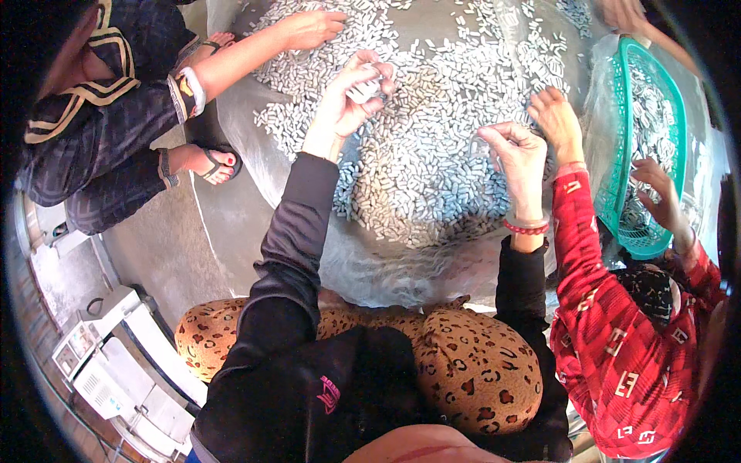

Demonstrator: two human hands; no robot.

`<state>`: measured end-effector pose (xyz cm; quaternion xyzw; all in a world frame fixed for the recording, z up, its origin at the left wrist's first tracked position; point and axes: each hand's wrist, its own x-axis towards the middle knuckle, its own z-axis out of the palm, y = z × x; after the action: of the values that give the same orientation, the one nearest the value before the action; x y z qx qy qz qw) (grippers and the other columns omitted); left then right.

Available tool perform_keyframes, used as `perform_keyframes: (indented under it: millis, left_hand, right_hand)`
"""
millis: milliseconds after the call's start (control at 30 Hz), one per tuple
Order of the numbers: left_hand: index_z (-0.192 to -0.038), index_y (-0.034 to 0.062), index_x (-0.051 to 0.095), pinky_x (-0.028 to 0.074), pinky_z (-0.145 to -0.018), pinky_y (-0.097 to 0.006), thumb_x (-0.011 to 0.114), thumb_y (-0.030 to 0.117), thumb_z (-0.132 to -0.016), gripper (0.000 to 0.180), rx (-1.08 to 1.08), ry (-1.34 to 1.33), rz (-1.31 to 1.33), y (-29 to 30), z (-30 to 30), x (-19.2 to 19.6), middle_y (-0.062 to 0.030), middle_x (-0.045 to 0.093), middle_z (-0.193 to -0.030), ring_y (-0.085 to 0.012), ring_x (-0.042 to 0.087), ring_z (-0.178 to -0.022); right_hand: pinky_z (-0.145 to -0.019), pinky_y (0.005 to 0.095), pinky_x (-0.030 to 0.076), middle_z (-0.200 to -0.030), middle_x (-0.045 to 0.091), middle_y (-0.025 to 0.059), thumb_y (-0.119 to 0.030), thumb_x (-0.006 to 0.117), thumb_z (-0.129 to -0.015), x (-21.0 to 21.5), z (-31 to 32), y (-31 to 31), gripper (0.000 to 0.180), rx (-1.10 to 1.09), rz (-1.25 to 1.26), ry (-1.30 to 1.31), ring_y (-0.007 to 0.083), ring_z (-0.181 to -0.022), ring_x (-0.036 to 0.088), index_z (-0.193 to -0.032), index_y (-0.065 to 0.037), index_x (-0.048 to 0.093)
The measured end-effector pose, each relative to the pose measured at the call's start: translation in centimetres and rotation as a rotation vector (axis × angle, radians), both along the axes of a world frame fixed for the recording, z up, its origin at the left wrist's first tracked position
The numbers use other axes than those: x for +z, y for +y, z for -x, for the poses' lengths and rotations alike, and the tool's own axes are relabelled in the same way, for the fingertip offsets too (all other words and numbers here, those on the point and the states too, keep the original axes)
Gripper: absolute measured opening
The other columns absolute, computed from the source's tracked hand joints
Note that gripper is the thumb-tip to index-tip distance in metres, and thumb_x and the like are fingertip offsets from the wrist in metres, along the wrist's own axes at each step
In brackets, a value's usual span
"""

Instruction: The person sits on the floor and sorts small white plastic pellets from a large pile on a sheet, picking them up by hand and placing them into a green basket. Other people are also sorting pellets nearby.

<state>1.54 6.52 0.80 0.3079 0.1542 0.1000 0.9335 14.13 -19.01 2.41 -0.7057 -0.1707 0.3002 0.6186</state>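
A wide heap of small silvery oblong pieces (432,154) lies spread on a sheet of clear plastic (363,266) in front of me. Over its left part, my left hand (351,96) is raised with the palm turned up, its fingers curled round several of these pieces. My right hand (519,154), with a red bracelet at the wrist, hovers above the right side of the heap. Its thumb and forefinger come together in a pinch; what they hold, if anything, is too small to make out.
To the left, a co-worker's hand (312,29) reaches onto the heap. At my right, a co-worker's hand (556,123) in a red sleeve is close beside mine. A green plastic basket (625,139) of similar pieces stands beyond. A pale machine (127,363) is at lower left.
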Motion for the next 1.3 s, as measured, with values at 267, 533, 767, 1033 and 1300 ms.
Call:
perform_keyframes:
  millis: [267, 533, 767, 1033, 1300]
  left_hand:
    - [-0.103, 0.0082, 0.060, 0.048, -0.061, -0.035, 0.070, 0.027, -0.077, 0.033, -0.017, 0.579, -1.928, 2.7, -2.8, -6.3, -0.0092, 0.059, -0.072, -0.0231, 0.059, -0.072]
    - [-0.086, 0.0050, 0.062, 0.046, -0.072, -0.035, 0.071, 0.029, -0.075, 0.028, -0.233, 0.271, -1.547, 0.2, -2.9, 1.7, -0.0082, 0.058, -0.082, -0.0230, 0.057, -0.082]
    - [-0.105, 0.0060, 0.061, 0.045, -0.087, -0.038, 0.069, 0.028, -0.076, 0.037, -0.367, -0.129, -1.563, -7.8, -7.6, 6.9, -0.0153, 0.054, -0.113, -0.0303, 0.057, -0.100]
    - [-0.107, 0.0112, 0.062, 0.042, -0.091, -0.039, 0.068, 0.018, -0.074, 0.034, -0.125, 0.183, -1.908, -4.8, -18.5, -6.6, -0.0124, 0.057, -0.113, -0.0298, 0.054, -0.105]
    - [-0.103, 0.0050, 0.059, 0.048, -0.078, -0.037, 0.064, 0.015, -0.078, 0.027, -0.455, -0.081, -1.786, -6.9, -7.5, -5.8, -0.0113, 0.059, -0.098, -0.0295, 0.057, -0.092]
  right_hand:
    - [-0.051, 0.0190, 0.045, -0.095, 0.054, 0.0115, -0.026, 0.053, -0.092, 0.1, 1.2, 0.0, 0.022, -0.047, -0.611, 0.932, 0.0194, -0.076, 0.054, -0.097, -0.005, 0.055]
    - [-0.103, 0.0549, 0.033, -0.132, 0.043, 0.0206, -0.020, 0.051, -0.084, -1.8, 3.7, 1.7, 0.057, 0.051, -0.778, 1.258, 0.0375, -0.124, 0.041, -0.135, 0.000, 0.036]
    - [-0.068, 0.0396, 0.052, -0.110, 0.057, 0.0141, -0.040, 0.049, -0.091, -4.0, 2.5, 0.5, 0.035, -0.072, -0.749, 1.352, 0.0336, -0.102, 0.057, -0.110, -0.011, 0.055]
    - [-0.052, 0.0290, 0.051, -0.093, 0.061, 0.0073, -0.037, 0.048, -0.092, -0.5, 2.5, -1.4, 0.028, -0.102, -0.564, 1.142, 0.0253, -0.088, 0.062, -0.096, -0.010, 0.056]
    - [-0.033, 0.0199, 0.036, -0.093, 0.057, 0.0100, -0.015, 0.055, -0.086, -0.3, 2.3, -3.1, 0.011, 0.034, -0.622, 1.011, 0.0255, -0.085, 0.059, -0.092, -0.012, 0.047]
